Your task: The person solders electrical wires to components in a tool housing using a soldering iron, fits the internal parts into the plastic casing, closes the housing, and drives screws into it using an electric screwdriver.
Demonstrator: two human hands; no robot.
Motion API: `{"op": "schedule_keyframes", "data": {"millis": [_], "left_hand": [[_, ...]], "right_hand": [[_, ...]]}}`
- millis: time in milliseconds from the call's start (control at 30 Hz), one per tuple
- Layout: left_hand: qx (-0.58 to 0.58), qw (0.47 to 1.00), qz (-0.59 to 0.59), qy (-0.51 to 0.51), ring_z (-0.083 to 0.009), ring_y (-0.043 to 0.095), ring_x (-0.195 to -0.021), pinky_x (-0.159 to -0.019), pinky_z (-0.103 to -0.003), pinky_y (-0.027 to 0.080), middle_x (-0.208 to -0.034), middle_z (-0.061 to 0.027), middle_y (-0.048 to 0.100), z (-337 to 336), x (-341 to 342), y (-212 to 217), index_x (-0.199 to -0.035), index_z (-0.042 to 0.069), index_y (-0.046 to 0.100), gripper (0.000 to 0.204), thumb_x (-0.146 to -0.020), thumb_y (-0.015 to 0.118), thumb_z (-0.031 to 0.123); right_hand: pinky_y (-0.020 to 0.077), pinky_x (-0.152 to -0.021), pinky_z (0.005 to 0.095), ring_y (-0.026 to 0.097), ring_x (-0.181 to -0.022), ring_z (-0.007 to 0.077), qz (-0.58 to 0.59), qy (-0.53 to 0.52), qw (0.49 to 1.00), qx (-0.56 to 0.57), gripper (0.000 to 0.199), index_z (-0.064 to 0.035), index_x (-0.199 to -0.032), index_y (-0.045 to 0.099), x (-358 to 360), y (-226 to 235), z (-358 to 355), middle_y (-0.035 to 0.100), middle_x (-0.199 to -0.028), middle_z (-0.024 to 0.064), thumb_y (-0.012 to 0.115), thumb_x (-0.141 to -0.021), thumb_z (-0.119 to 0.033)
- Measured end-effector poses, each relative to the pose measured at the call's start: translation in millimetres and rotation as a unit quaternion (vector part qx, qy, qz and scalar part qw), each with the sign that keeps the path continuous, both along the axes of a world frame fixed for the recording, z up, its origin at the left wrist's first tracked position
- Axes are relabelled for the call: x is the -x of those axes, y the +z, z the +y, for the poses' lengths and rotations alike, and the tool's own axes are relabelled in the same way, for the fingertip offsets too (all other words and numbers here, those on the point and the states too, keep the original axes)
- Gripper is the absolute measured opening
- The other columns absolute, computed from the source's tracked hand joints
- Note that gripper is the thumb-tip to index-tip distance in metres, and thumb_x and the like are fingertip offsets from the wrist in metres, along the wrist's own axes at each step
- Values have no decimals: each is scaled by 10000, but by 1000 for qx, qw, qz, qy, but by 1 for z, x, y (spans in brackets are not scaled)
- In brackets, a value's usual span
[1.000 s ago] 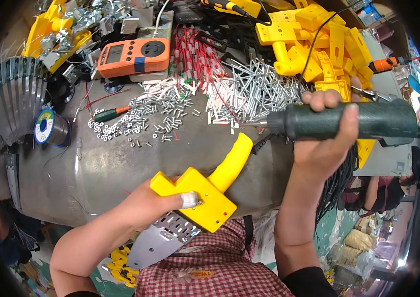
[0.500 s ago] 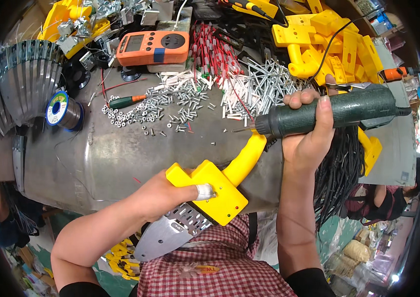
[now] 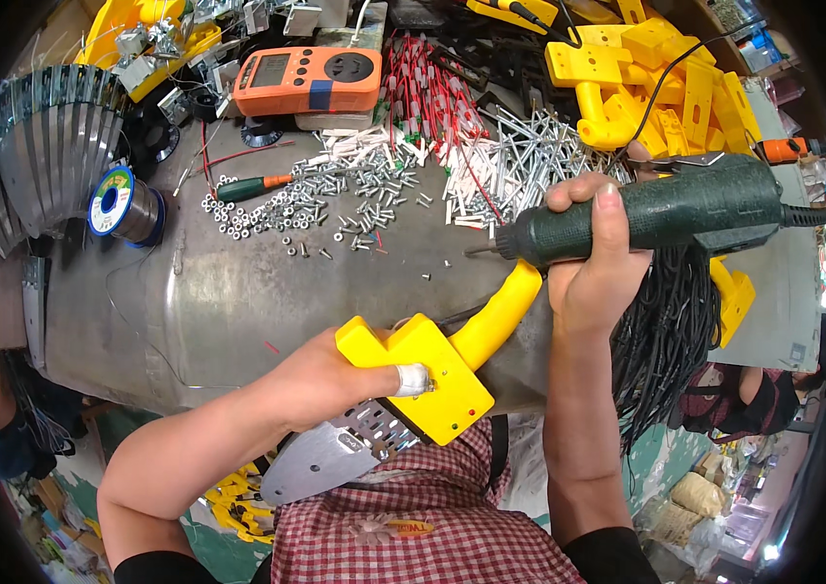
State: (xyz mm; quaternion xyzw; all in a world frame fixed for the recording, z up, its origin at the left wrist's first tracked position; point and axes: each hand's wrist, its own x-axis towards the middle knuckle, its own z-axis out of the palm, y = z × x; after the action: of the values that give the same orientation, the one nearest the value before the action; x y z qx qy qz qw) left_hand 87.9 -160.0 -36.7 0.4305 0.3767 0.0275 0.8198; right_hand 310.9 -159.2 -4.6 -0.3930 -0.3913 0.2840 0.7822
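My left hand [image 3: 330, 378], with white tape round the thumb, grips the yellow housing of a pipe welding iron [image 3: 447, 394]. Its curved handle [image 3: 505, 316] points up and right; its pointed, slotted metal plate [image 3: 320, 467] lies toward my apron. A dark green electric screwdriver [image 3: 685, 209] is wrapped in my right hand [image 3: 600, 268]. It lies almost level just above the handle's end, its bit [image 3: 481, 251] pointing left over the table. The bit appears apart from the yellow housing. The fingertips of my left hand are hidden behind the housing.
Screws [image 3: 379, 204], nuts [image 3: 257, 209] and long metal pins [image 3: 515, 161] lie across the table. Behind them are an orange multimeter [image 3: 306, 80] and yellow housings [image 3: 671, 83]. A solder spool [image 3: 126, 206] stands left; black cables [image 3: 671, 341] hang at right.
The electric screwdriver has turned slightly in my right hand, showing more of its side. The whole view has shifted a little; both hands keep their holds.
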Motion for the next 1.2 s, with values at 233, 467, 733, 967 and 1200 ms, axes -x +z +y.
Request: {"op": "schedule_keyframes", "data": {"millis": [233, 467, 733, 967, 1200], "left_hand": [[-7, 1000, -10, 11, -107, 575, -899, -820, -277, 443, -981, -41, 652, -2, 2, -4, -1155, 31, 604, 468, -777, 724, 278], [-1, 1000, 10, 8, -134, 600, -934, -845, -282, 452, -1016, -68, 659, 0, -1, -1, -1138, 7, 601, 453, -767, 738, 228], [-3, 1000, 7, 12, -112, 572, -944, -856, -277, 434, -1030, -51, 645, -1, 1, 2, -1175, 26, 591, 461, -794, 705, 259], [-8, 999, -6, 52, -141, 596, -924, -852, -294, 448, -1005, -71, 657, -3, 0, -2, -1147, 1, 593, 454, -776, 721, 228], [-7, 1000, -11, 26, -111, 564, -948, -866, -285, 429, -1040, -50, 636, -1, 1, 0, -1194, 12, 566, 472, -807, 694, 249]], "right_hand": [[470, -740, 357, 535, -744, 193, -40, 33, 999, 8, 507, -16, -1335, 299, 1, -2, -2, 542, -818, 107, 510, -876, -63], [470, -742, 365, 537, -744, 202, -47, 18, 998, 36, 512, -19, -1335, 298, 3, -4, -2, 542, -818, 116, 517, -875, -67], [421, -825, 394, 485, -785, 181, -37, 47, 998, -4, 479, -72, -1342, 312, 2, 15, -16, 504, -875, 87, 483, -916, -207], [441, -747, 364, 539, -706, 180, 40, 179, 983, -9, 715, -69, -1420, 171, 5, 47, -49, 531, -830, 71, 582, -876, -284], [384, -739, 336, 480, -698, 129, -63, 170, 981, 72, 743, -71, -1439, 137, 20, 51, -54, 482, -828, 31, 557, -891, -347]]}}
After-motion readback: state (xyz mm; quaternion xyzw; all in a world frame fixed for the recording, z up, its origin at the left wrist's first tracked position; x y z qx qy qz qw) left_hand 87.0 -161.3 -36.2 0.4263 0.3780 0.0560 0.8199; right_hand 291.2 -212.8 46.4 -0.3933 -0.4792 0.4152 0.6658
